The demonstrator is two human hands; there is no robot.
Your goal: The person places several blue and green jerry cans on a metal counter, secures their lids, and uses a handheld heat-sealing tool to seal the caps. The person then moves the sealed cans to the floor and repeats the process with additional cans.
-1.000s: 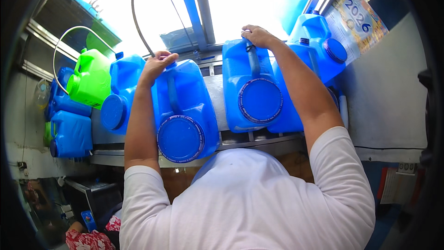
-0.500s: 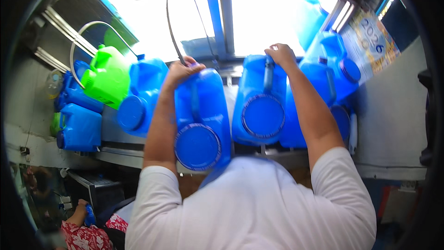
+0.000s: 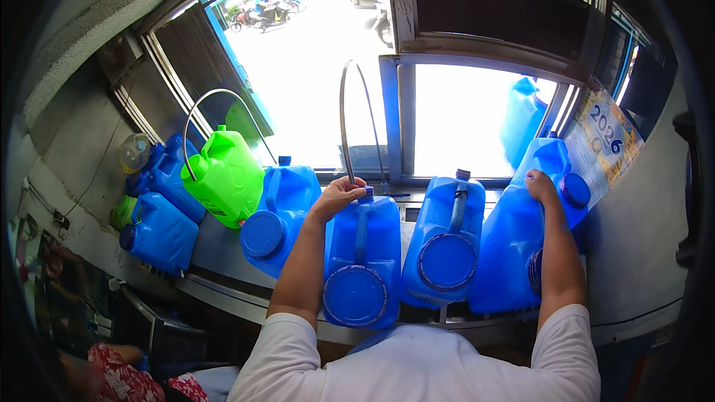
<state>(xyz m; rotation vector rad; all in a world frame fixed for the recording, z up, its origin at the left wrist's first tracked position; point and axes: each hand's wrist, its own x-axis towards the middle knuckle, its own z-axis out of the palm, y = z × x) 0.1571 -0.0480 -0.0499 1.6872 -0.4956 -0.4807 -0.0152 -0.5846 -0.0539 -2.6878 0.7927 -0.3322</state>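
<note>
Blue plastic water jugs with round screw lids stand in a row on the counter. My left hand (image 3: 339,197) pinches the small cap (image 3: 367,192) atop one jug (image 3: 376,238); its handle faces me and its big round lid is low on the front. Farther right, my right hand (image 3: 541,184) has its fingers closed over the top of another blue jug (image 3: 506,253), where its small cap is hidden by them. Between my arms another blue jug (image 3: 428,223) stands untouched, its small dark cap (image 3: 462,175) on.
A green jug (image 3: 227,175) and more blue jugs (image 3: 160,231) stand to the left. Curved filling tubes (image 3: 344,115) rise by the window. Another jug (image 3: 525,123) is outside the glass. A calendar (image 3: 605,134) hangs at right. A person in red floral clothing (image 3: 123,372) is lower left.
My right hand has moved rightward from the middle jug's small cap to the top of the jug beside it. My left hand remains at the same jug's cap. The view has shifted.
</note>
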